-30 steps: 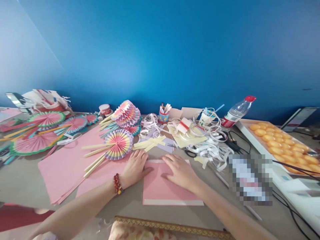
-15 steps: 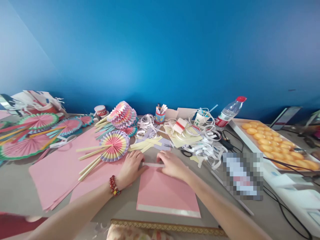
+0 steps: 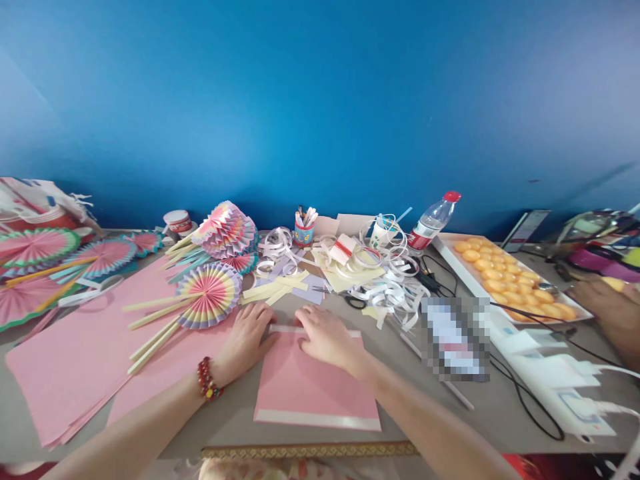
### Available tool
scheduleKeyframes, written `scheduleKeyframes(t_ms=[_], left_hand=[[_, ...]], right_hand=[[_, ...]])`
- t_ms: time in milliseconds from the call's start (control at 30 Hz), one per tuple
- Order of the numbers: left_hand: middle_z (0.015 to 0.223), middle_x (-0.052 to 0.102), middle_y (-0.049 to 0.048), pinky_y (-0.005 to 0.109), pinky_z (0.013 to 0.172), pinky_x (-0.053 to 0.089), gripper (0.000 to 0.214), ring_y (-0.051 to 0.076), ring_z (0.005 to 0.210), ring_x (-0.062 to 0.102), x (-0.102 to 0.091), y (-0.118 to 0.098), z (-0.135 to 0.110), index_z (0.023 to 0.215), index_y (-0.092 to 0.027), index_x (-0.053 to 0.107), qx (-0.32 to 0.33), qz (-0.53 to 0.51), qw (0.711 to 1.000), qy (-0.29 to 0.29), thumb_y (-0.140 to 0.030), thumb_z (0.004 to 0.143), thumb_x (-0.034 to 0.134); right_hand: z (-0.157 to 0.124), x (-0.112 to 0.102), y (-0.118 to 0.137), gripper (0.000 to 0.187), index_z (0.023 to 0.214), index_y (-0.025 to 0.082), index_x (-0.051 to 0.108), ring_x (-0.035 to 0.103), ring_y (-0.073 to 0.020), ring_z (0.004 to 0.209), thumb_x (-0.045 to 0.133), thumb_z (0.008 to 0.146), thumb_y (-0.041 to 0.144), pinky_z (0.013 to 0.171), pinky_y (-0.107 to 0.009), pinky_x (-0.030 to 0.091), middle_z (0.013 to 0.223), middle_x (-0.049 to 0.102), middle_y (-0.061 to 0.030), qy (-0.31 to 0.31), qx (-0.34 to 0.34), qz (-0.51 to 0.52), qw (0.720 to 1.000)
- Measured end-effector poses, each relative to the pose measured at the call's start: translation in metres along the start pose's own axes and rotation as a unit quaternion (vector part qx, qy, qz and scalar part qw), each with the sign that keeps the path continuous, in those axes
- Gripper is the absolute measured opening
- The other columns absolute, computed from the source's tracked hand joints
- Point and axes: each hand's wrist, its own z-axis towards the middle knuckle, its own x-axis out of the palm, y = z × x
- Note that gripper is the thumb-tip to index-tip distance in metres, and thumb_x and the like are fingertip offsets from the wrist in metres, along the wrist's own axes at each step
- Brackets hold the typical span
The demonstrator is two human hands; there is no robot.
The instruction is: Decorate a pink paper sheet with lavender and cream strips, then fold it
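Observation:
A pink sheet of paper (image 3: 317, 390) lies flat in front of me, with whitish strips along its near and far edges. My left hand (image 3: 247, 337) rests at its far left corner, fingers stretched out and thumb at the strip. On the far edge lies my right hand (image 3: 325, 335), palm down with its fingers spread, covering part of the strip. Neither hand grips anything. Beyond my left hand is a pleated paper fan (image 3: 210, 295) with pale yellow sticks. Scissors (image 3: 354, 301) lie behind my right hand.
Pink sheets (image 3: 75, 360) spread at left. White paper strips (image 3: 395, 293), a pen cup (image 3: 303, 232) and a bottle (image 3: 433, 223) stand toward the wall. At right are a power strip (image 3: 545, 373), a tray of orange-yellow rounded pieces (image 3: 583, 312) and another person's hand (image 3: 605, 313).
The view has turned slightly right, so the tabletop things appear further left. Another person's hand has come into sight at right. My hands stay at the pink sheet's far edge.

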Motion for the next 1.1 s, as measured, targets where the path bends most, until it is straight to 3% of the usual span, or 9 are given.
scheduleKeyframes(t_ms=[267,500,600,700,833,1100], left_hand=[[0.101,0.055,0.0069,0.039,0.084,0.044,0.008,0.026,0.098,0.050,-0.002,-0.006,0.002,0.096,-0.019,0.053,-0.012,0.007,1.000,0.008,-0.021,0.089,0.056],[0.103,0.056,0.0068,0.038,0.084,0.043,0.010,0.025,0.097,0.051,-0.004,-0.006,0.002,0.098,-0.019,0.056,-0.010,-0.009,1.000,-0.002,-0.019,0.088,0.055],[0.092,0.059,0.0052,0.035,0.079,0.042,0.005,0.023,0.090,0.053,-0.003,-0.005,0.004,0.086,-0.019,0.057,-0.022,-0.045,0.999,-0.004,-0.018,0.088,0.053],[0.079,0.060,0.0029,0.032,0.074,0.040,0.015,0.020,0.080,0.054,-0.003,-0.006,0.006,0.077,-0.019,0.058,-0.037,-0.092,0.995,0.005,-0.021,0.090,0.052],[0.073,0.062,0.0018,0.032,0.076,0.040,0.021,0.018,0.073,0.055,-0.005,-0.007,0.008,0.073,-0.018,0.060,-0.061,-0.149,0.987,0.006,-0.028,0.091,0.054],[0.075,0.062,0.0023,0.027,0.069,0.043,0.025,0.018,0.074,0.058,-0.014,-0.006,0.011,0.075,-0.017,0.058,-0.089,-0.259,0.962,0.010,-0.033,0.092,0.049]], right_hand=[[0.004,0.001,0.001,0.017,0.088,0.020,0.055,0.056,-0.0239,0.096,0.058,0.072,0.014,0.077,-0.032,0.043,0.098,0.061,-0.0084,-0.008,-0.019,-0.007,1.000],[0.006,0.007,-0.004,0.030,0.100,0.019,0.055,0.056,-0.0227,0.099,0.061,0.071,0.011,0.085,-0.032,0.041,0.100,0.063,-0.0065,-0.018,-0.046,0.033,0.998],[0.007,0.009,-0.008,0.020,0.094,0.019,0.057,0.056,-0.0213,0.099,0.062,0.076,0.012,0.085,-0.031,0.041,0.098,0.063,-0.0055,-0.021,-0.055,0.053,0.997],[0.007,0.007,-0.011,0.006,0.089,0.021,0.059,0.060,-0.0178,0.089,0.058,0.085,0.016,0.077,-0.027,0.042,0.090,0.065,-0.0027,-0.023,-0.054,0.082,0.995],[0.010,0.002,-0.012,0.011,0.088,0.022,0.059,0.061,-0.0140,0.077,0.052,0.089,0.014,0.067,-0.023,0.040,0.083,0.067,0.0014,-0.030,-0.049,0.125,0.990],[0.012,-0.001,-0.022,0.011,0.087,0.023,0.061,0.062,-0.0144,0.079,0.052,0.088,0.017,0.069,-0.023,0.043,0.083,0.067,0.0016,-0.060,-0.054,0.175,0.981]])
